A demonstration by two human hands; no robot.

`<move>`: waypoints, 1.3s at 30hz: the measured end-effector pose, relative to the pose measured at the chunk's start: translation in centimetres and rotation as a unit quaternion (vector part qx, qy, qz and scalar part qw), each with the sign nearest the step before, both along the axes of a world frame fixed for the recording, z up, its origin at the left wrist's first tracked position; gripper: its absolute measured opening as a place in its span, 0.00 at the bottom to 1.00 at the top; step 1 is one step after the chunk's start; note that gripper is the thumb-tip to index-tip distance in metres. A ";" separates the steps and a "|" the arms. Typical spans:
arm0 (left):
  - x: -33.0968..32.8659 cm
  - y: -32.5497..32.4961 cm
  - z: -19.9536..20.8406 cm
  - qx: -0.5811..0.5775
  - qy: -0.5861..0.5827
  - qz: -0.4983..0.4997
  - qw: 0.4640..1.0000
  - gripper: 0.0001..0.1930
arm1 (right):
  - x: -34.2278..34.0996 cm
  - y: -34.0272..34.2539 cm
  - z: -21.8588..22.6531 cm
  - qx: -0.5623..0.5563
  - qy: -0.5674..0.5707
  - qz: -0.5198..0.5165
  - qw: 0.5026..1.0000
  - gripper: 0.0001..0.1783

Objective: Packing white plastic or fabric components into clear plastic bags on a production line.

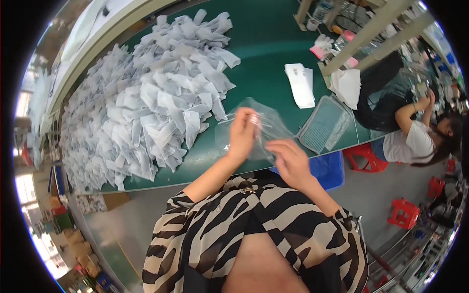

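In front of my body, my left hand (pixel 244 133) is closed on a clear plastic bag (pixel 273 122), its fingers pinched around the film. The bag spreads out above and to both sides of that hand, over the table's near edge. My right hand (pixel 292 163) is at the bag's lower right side, fingers stretched toward the film and a little apart. Whether its fingertips touch the bag I cannot tell. Left of my hands, a big heap of small whitish translucent packets (pixel 166 93) covers much of the green table (pixel 259 53).
To the right lie a stack of white slips (pixel 300 87) and a grey mesh zip pouch (pixel 325 124). A blue bin (pixel 326 171) stands below the table edge. Black coils (pixel 378 90) and a seated co-worker (pixel 415 139) are farther right, near red stools (pixel 404 213).
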State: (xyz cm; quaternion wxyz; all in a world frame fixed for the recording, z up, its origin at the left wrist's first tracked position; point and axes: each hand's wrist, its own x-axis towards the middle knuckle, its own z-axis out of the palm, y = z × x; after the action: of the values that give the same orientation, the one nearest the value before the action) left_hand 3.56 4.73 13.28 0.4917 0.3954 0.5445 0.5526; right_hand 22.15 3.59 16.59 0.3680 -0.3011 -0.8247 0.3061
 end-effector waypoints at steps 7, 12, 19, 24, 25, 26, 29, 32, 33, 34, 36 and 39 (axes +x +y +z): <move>4.2 -2.8 -1.5 0.117 0.140 -0.261 0.948 0.07 | -3.0 7.2 -8.9 -0.109 -0.018 0.057 0.992 0.39; 2.2 2.0 -5.7 0.217 0.451 -0.165 0.850 0.12 | -3.9 13.1 -13.0 -0.067 -0.130 -0.110 0.983 0.40; -1.5 4.9 -9.9 0.226 0.442 -0.153 0.854 0.17 | 0.1 4.7 -14.3 -0.063 -0.285 0.059 0.955 0.26; -8.1 9.1 -9.5 0.119 0.609 0.091 0.779 0.26 | -0.2 3.1 -8.8 -0.206 -0.307 0.200 0.907 0.26; -9.3 10.6 -9.2 0.100 0.667 0.115 0.729 0.28 | -0.6 3.2 -8.1 -0.236 -0.311 0.220 0.894 0.27; -10.1 11.7 -9.1 0.082 0.721 0.137 0.675 0.31 | -1.1 3.3 -7.9 -0.266 -0.313 0.237 0.880 0.28; -11.7 12.1 -11.1 0.019 0.694 0.060 0.717 0.32 | -2.5 3.3 -7.6 -0.114 -0.285 0.200 0.931 0.29; -12.0 11.0 -12.3 0.011 0.668 -0.029 0.743 0.34 | -1.9 4.4 -10.5 -0.021 -0.292 0.130 0.947 0.31; -12.0 10.4 -12.4 0.034 0.661 -0.070 0.746 0.35 | -1.3 5.4 -12.0 0.001 -0.311 0.084 0.947 0.32; -12.3 9.7 -12.5 0.056 0.655 -0.111 0.745 0.35 | -0.7 6.7 -12.9 0.047 -0.299 0.058 0.951 0.29; -13.1 6.8 -12.3 0.073 0.670 -0.175 0.718 0.36 | -1.0 7.9 -12.8 0.084 -0.288 0.035 0.953 0.27; -13.2 2.3 -11.5 0.117 0.684 -0.295 0.657 0.36 | -1.2 8.4 -7.8 -0.099 -0.518 0.105 0.843 0.18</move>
State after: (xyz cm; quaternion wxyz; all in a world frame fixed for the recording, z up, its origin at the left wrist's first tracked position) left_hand -9.66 7.01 1.83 0.0668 0.8560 0.5126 0.0113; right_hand 20.96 12.00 8.81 -0.1792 -0.3622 -0.8874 0.2219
